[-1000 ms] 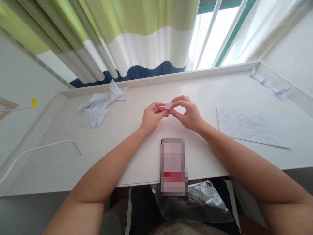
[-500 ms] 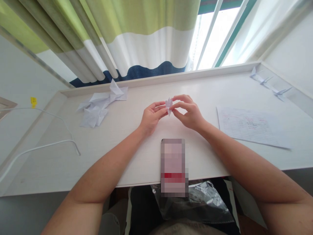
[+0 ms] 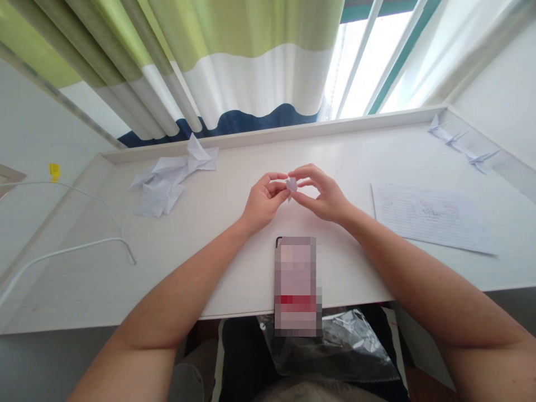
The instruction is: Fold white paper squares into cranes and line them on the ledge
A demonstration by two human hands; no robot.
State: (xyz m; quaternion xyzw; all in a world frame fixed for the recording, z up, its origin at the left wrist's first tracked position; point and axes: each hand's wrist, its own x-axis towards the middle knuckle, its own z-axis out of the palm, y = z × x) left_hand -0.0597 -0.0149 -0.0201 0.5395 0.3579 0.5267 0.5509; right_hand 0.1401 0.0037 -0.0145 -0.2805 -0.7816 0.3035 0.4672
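A small piece of folded white paper (image 3: 292,184) is pinched between my two hands, just above the desk. My left hand (image 3: 263,200) is closed on its left and lower side with thumb and fingers. From the right, my right hand (image 3: 322,192) grips it too, the index finger at its top and the thumb at its lower edge. The paper's far side is hidden by my fingers. Below my hands lies a phone (image 3: 295,273), its screen blurred out, reaching past the desk's front edge.
Folded and crumpled white papers (image 3: 167,178) lie at the back left. Several pointed folded paper figures (image 3: 454,138) stand at the back right. A written sheet (image 3: 431,218) lies on the right of the white desk (image 3: 234,268). A white cable (image 3: 84,245) curves over the left side.
My right fingers have shifted over the paper's top edge, and its pointed upper part now looks rounder and turned. Both hands stay in nearly the same spot.
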